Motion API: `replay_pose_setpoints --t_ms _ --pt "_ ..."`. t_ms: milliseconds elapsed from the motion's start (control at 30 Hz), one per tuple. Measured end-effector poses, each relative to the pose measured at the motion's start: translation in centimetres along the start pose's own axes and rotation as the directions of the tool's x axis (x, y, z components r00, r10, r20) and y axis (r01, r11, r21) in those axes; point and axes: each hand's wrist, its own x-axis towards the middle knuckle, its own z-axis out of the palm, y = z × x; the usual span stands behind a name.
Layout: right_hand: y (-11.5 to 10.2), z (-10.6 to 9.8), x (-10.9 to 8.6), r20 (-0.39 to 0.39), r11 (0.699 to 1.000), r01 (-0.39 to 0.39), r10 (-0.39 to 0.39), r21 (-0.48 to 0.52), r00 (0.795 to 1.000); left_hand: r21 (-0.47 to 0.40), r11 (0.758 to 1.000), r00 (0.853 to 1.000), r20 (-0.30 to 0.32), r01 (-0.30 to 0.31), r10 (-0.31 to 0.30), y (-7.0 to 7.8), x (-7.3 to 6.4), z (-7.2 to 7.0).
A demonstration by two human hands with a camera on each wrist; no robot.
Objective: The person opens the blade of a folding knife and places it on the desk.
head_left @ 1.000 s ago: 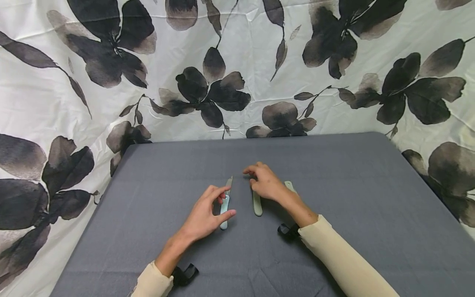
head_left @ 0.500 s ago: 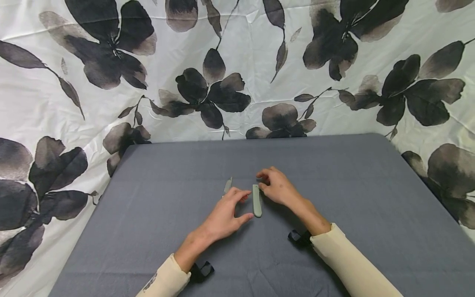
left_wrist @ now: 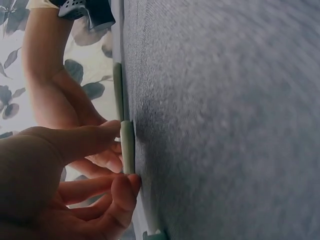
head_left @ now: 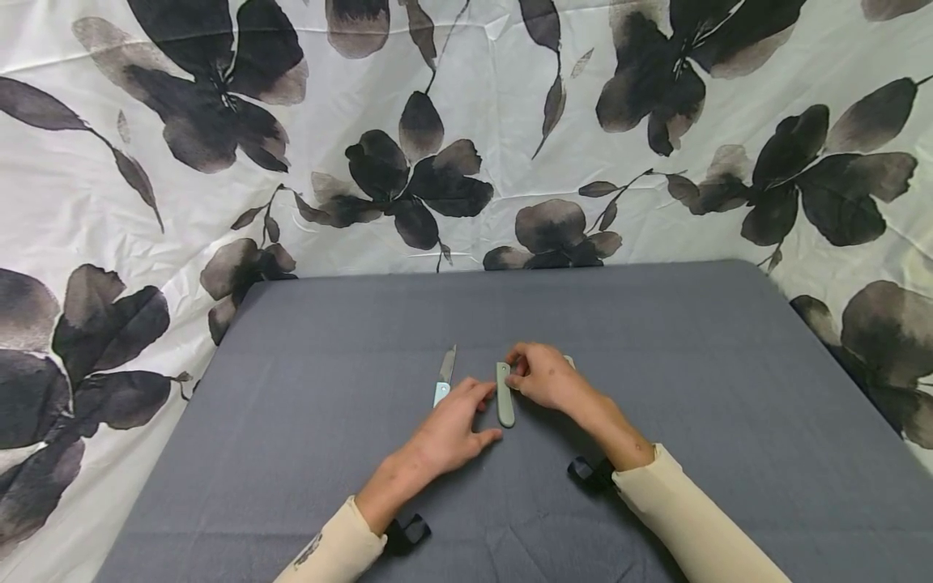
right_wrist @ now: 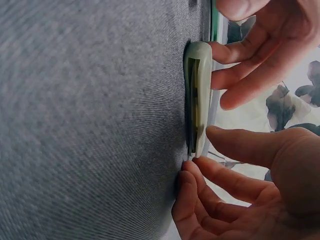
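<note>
Green folding knife (head_left: 505, 401) lies on the gray table (head_left: 656, 340) between 2 hands. Just left of it, the left hand (head_left: 448, 429) is loosely spread, gripping nothing. At its far end, the right hand (head_left: 548, 377) bends thumb and fingers close; whether they pinch it, I cannot tell. Left of it lies a blue-handled knife (head_left: 442, 392), blade out.

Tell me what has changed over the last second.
The left hand moved rightward from over the light-blue knife to beside the middle green handle. The right hand shifted right and slightly toward the person; its fingers are now at that handle's far end. I cannot tell whether either hand grips it. The knife and handle stayed in place.
</note>
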Motion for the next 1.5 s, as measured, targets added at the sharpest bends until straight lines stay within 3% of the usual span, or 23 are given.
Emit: replay_pose_setpoints --t_ms 500,1000,1267,1400,1500 --pt "0.1 0.3 -0.2 0.013 0.999 -0.017 0.018 -0.029 1.000 0.041 0.999 1.000 -0.001 0.013 -0.013 0.2 0.3 0.8" --pt "-0.4 0.1 -0.2 0.016 1.000 -0.025 0.025 -0.003 1.000 0.002 1.000 1.000 0.000 0.014 -0.014 -0.1 0.5 0.0" --pt "0.2 -0.2 -0.4 0.016 0.977 0.006 -0.010 0.215 1.000 -0.058 0.998 0.999 -0.029 0.012 -0.013 -0.1 0.5 -0.2" --pt "0.2 -0.3 -0.5 0.027 0.933 0.006 -0.017 0.359 0.999 -0.087 0.996 0.998 -0.063 0.007 -0.013 -0.1 0.6 -0.4" --pt "0.2 -0.3 -0.7 0.044 0.882 -0.006 -0.017 0.472 0.999 -0.105 0.994 0.996 -0.083 -0.002 -0.006 -0.1 0.6 -0.4"
